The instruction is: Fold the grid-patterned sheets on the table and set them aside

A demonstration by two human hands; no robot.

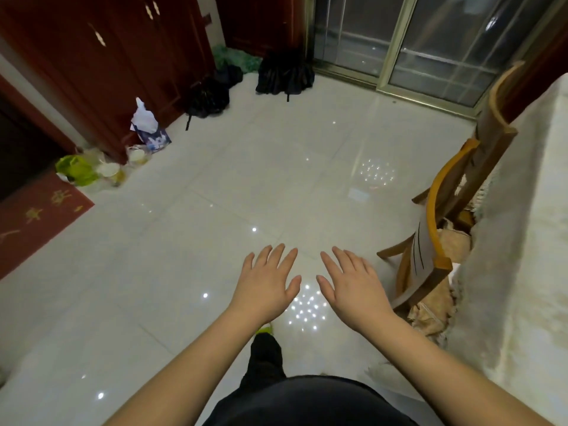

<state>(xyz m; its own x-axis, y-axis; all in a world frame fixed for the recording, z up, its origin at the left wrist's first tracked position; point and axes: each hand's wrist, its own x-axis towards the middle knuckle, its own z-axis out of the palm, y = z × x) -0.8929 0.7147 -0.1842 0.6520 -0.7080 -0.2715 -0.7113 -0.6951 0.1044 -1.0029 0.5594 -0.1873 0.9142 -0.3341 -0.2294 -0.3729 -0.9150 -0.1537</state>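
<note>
**A:** What of the sheets, seen from the wooden chair (442,210)?

**B:** No grid pattern shows anywhere; just right of the chair a cream, fuzzy cloth (519,235) drapes over what looks like the table and runs down the right edge of the view; whether it is one of the sheets I cannot tell; beneath the chair lies crumpled tan fabric (436,315).

**A:** Any writing to read?

**B:** Only on the red doormat (37,216), far left of the chair across the pale tiled floor (215,195); it carries gold characters, too blurred and skewed to read; beyond the mat, by the dark red cabinets (101,63), a blue printed bag (150,130) stuffed with white stands near a green bag (76,170) and some round tubs; its print is not legible.

**A:** And the hands?

**B:** Both are stretched forward, left of the chair and nearer the camera, palms down, backs up; the left hand (267,287) has its fingers straight and fanned a little; the right hand (353,287) likewise; the thumbs point at each other with a small gap between; neither holds or touches anything, only floor shows below; black bags (284,72) sit far beyond, by the sliding glass door (415,41).
</note>
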